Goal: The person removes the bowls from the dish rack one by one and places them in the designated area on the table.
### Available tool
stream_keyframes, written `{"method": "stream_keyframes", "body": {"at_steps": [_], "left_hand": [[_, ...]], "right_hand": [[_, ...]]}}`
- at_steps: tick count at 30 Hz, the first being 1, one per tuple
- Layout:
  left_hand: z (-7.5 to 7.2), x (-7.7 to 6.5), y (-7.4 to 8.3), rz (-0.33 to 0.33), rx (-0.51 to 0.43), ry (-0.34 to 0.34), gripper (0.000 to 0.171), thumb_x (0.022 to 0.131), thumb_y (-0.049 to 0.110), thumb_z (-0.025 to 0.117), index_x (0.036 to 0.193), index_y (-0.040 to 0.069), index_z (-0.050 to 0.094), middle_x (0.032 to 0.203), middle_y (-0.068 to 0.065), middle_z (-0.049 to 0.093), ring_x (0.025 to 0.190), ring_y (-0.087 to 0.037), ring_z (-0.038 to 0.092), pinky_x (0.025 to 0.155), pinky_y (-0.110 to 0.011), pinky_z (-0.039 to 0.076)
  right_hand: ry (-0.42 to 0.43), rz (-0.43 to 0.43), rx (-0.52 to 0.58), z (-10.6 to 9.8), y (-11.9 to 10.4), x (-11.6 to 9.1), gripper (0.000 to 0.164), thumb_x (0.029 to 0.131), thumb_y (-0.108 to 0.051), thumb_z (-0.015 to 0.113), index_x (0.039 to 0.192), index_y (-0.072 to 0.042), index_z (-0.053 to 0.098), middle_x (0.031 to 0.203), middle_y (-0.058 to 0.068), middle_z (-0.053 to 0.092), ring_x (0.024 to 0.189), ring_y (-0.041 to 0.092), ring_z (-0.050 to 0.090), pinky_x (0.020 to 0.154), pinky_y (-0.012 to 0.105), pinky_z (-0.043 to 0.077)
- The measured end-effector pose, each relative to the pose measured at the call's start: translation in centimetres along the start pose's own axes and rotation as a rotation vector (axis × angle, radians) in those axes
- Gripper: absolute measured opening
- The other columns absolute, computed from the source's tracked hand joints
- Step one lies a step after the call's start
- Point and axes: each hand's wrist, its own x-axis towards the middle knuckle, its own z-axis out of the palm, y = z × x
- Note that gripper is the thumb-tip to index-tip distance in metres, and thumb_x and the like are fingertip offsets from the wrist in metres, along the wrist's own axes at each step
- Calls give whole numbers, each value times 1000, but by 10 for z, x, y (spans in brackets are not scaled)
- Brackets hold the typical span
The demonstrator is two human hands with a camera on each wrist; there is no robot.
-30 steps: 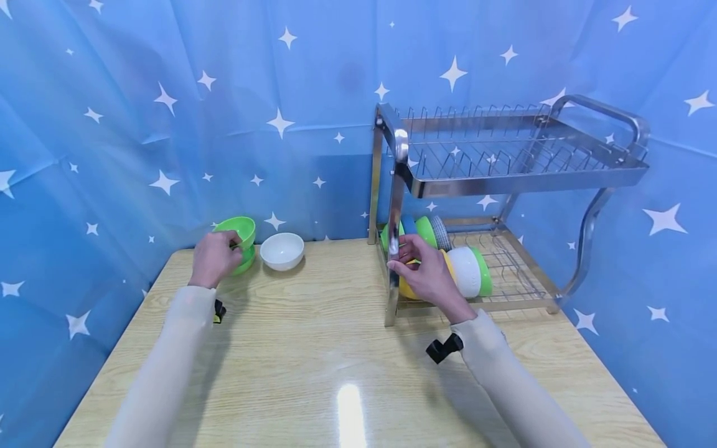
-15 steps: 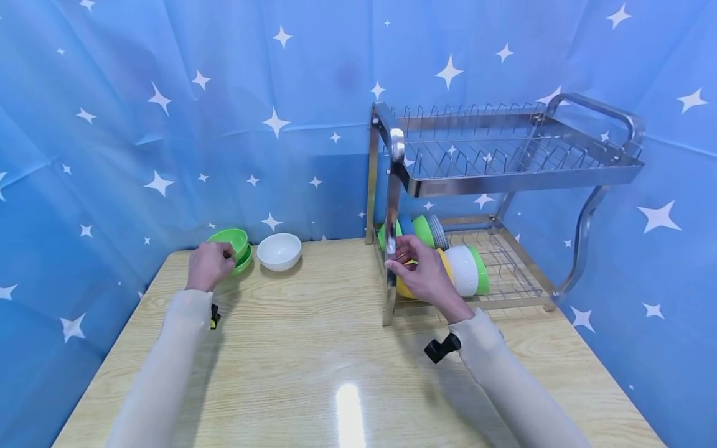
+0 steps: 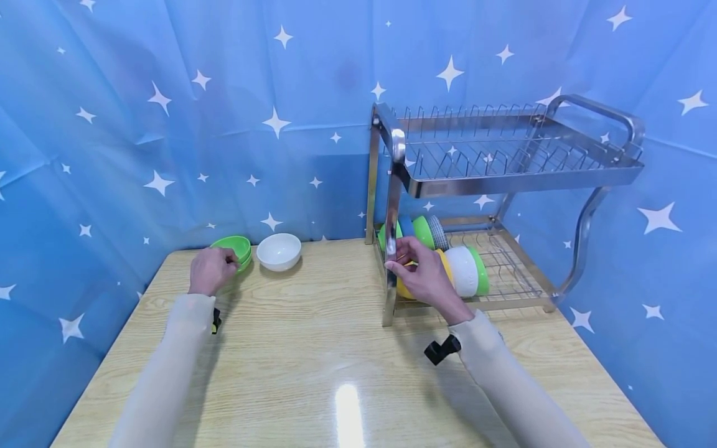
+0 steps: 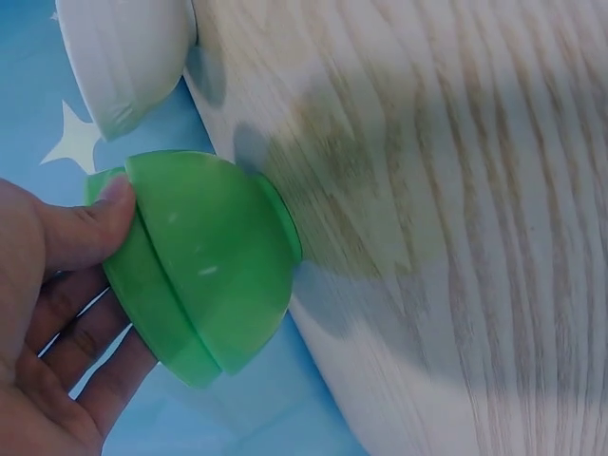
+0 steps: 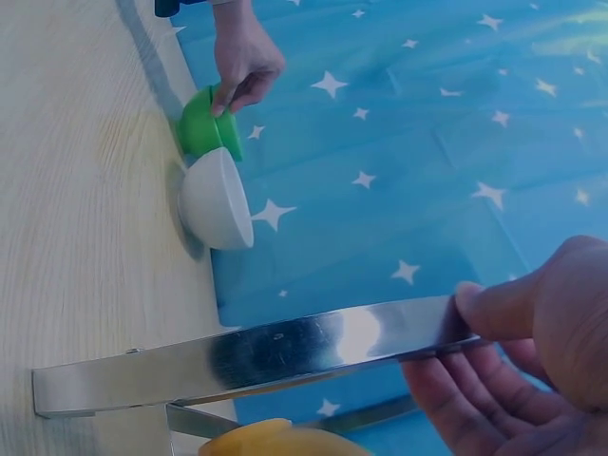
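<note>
Nearer, at right, the right hand (image 3: 427,274) grips the rack post (image 3: 393,218). Far left, the left hand (image 3: 214,270) pinches the upper green bowl (image 4: 157,285), nested in the lower green bowl (image 4: 228,256); best kept level and released gently

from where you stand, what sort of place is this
Probably a staged practice corner rather than a kitchen: starry cloth hangs behind and beside a table that bears a rack with bowls on its lower tier.
</note>
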Motion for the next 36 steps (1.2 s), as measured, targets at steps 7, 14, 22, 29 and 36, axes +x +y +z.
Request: {"method": "stream_keyframes", "body": {"at_steps": [7, 14, 22, 29, 36], "left_hand": [[0, 0, 3, -36, 30, -28, 8, 84, 8, 74, 89, 6, 80, 86, -13, 78, 80, -36, 69, 68, -53, 55], [-2, 2, 8, -43, 5, -67, 13, 84, 6, 74, 96, 1, 78, 94, -18, 77, 84, -37, 69, 73, -56, 55], [-1, -1, 9, -67, -31, -109, 24, 89, 10, 73, 109, -3, 75, 116, -26, 69, 107, -45, 64, 87, -61, 53], [1, -2, 15, -126, -106, -131, 49, 94, 24, 71, 134, -4, 61, 141, -34, 52, 136, -53, 44, 108, -68, 42], [-1, 1, 30, -155, -208, -146, 59, 98, 31, 69, 144, -1, 51, 150, -32, 45, 144, -52, 35, 115, -69, 35]], "right_hand": [[2, -3, 2, 1, 0, -1, 37, 97, -19, 72, 129, -9, 57, 109, 10, 69, 99, 23, 66, 85, 37, 61], [7, -5, 9, 1, 0, -1, 35, 97, -18, 72, 127, -8, 58, 106, 10, 69, 96, 22, 66, 85, 37, 60], [5, 0, 11, 2, 0, -1, 33, 97, -18, 72, 126, -9, 58, 105, 9, 69, 95, 22, 66, 84, 37, 60], [-1, -8, 10, 2, 1, 0, 32, 97, -18, 72, 125, -9, 59, 104, 9, 69, 95, 22, 66, 84, 36, 60], [2, -6, -4, 1, 2, -1, 33, 98, -19, 72, 126, -10, 58, 105, 9, 69, 96, 22, 66, 84, 36, 60]]}}
